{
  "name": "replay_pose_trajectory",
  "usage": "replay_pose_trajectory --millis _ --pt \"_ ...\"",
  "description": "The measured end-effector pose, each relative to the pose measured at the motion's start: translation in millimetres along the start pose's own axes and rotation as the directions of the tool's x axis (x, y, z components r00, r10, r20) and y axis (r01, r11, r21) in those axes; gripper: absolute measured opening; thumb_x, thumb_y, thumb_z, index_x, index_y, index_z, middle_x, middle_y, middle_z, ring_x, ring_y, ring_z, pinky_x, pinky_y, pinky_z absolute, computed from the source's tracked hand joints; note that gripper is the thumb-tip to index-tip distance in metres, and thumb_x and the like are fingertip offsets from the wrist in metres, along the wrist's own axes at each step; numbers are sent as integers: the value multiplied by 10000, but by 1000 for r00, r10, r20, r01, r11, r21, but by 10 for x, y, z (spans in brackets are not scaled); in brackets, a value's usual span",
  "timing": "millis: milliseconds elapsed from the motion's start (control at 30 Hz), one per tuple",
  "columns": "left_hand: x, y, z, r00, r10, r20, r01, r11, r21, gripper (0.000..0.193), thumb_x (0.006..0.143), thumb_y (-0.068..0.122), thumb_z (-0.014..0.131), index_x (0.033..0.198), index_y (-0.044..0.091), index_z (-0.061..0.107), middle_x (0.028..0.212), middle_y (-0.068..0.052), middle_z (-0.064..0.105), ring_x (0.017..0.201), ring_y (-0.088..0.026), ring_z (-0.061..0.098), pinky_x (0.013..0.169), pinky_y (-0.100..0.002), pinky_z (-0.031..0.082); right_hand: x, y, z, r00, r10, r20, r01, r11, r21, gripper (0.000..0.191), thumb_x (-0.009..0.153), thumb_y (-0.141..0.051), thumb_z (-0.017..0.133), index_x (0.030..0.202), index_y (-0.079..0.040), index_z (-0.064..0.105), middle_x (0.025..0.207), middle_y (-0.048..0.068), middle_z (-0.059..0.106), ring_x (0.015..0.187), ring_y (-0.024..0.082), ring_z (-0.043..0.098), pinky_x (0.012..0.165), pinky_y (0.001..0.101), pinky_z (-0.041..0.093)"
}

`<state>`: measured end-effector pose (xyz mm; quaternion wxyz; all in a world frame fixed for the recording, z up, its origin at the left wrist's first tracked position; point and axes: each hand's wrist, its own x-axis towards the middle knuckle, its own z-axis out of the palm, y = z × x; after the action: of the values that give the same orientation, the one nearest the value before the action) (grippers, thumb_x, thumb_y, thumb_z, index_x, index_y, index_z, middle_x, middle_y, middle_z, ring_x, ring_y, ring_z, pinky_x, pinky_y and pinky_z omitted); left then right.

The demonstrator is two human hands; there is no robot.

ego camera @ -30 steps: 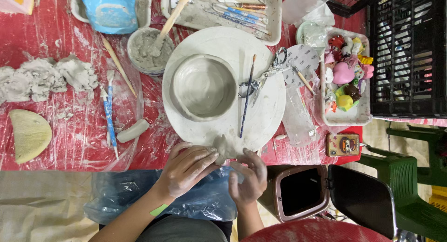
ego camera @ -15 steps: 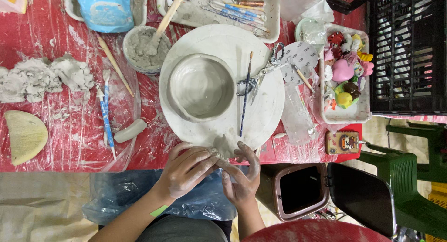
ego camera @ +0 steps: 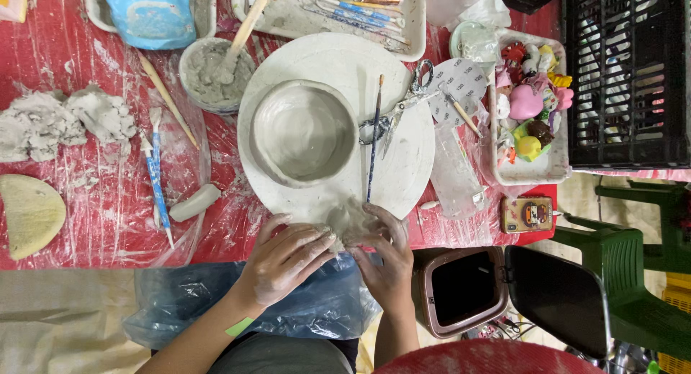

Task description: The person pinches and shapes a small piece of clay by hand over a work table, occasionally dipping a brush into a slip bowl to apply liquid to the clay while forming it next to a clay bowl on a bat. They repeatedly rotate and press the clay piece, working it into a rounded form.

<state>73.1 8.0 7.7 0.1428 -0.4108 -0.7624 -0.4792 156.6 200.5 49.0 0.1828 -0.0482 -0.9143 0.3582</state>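
Red table (ego camera: 43, 223): both hands (ego camera: 284, 262) press grey clay lump (ego camera: 345, 223).

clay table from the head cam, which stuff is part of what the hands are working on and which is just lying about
In use:
left hand
right hand
clay lump pressed between both hands
round white board under it
clay bowl on that board

Lying about:
brush
scissors
cup of slip
blue tools
tray of figurines
loose clay

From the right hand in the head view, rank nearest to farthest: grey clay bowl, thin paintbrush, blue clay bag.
From the right hand:
1. Thin paintbrush, just above it.
2. Grey clay bowl, up-left on the white round board.
3. Blue clay bag, far top left.
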Motion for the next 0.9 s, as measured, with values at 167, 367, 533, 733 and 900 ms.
replay_pose_trajectory --millis 167,367,533,733,900 --pt "-9 4 10 1000 -8 13 8 1000 -3 435 838 208 871 1229 137 694 1147 14 695 1024 -141 691 1066 -436 425 66 -51 -10 1000 -6 27 6 1000 7 242 733 -62 866 949 -106 765 1384 89 631 1037 232 609 840 334 522" --pt "-10 17 11 1000 28 -7 -28 999 16 426 848 177 863 1230 138 680 1161 21 691 1044 -141 696 1090 -453 407 129 -105 -86 997 -29 77 30 999 -11 265 725 -52 858 964 -110 762 1375 106 622 1016 236 607 803 329 501" --pt "5 21 9 1000 -2 15 2 1000 -10 439 852 187 861 1245 132 672 1154 8 694 1040 -142 692 1077 -445 412 159 -97 -160 991 -3 133 -1 1000 29 258 755 -52 844 993 -92 754 1359 105 657 1113 254 641 954 360 523" --pt "27 34 -18 1000 -17 24 17 1000 -14 448 852 190 854 1256 128 671 1141 3 700 1032 -144 691 1069 -439 422 149 -51 -190 981 130 145 -150 979 135 204 783 -67 827 976 -80 763 1338 104 673 1198 271 671 1014 376 541" --pt "57 52 -21 1000 -9 22 10 1000 -13 438 855 194 857 1248 128 676 1112 7 692 1014 -141 685 1062 -434 425 137 -76 -124 994 18 105 -20 999 26 214 752 -70 853 951 -76 776 1299 103 686 1175 281 643 971 383 519"
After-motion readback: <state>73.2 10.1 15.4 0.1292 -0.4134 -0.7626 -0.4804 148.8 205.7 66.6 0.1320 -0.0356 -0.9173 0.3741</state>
